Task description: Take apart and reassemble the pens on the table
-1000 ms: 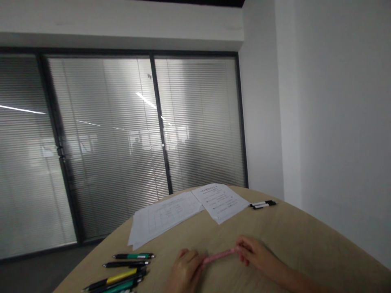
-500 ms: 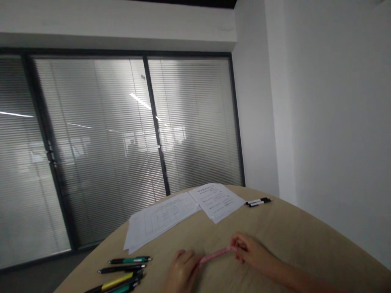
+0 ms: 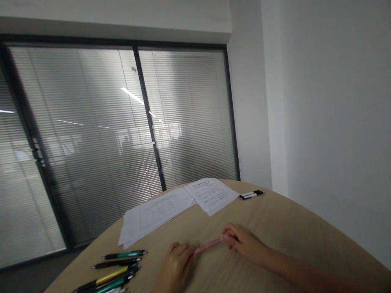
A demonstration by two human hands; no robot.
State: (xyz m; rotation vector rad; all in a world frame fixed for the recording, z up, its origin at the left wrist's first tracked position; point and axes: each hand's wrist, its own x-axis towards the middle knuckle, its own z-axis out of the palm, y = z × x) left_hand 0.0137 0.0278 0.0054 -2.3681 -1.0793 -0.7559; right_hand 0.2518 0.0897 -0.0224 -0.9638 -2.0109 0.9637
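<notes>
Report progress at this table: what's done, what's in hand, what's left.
Done: nothing clearly; the printed papers lie flat, with two black-capped markers beside them. In hand: a pink pen, held between the left hand and right hand. Remaining: the pens lie grouped on the table, no hand on them.

Worn on the person's head, the one view faces forward and down, close above the left hand [image 3: 174,269] and right hand [image 3: 244,243] at the bottom of the frame — then out over the rounded worktop [image 3: 275,228] toward a blinded glass partition [image 3: 91,134] and a white wall [image 3: 332,101].
</notes>
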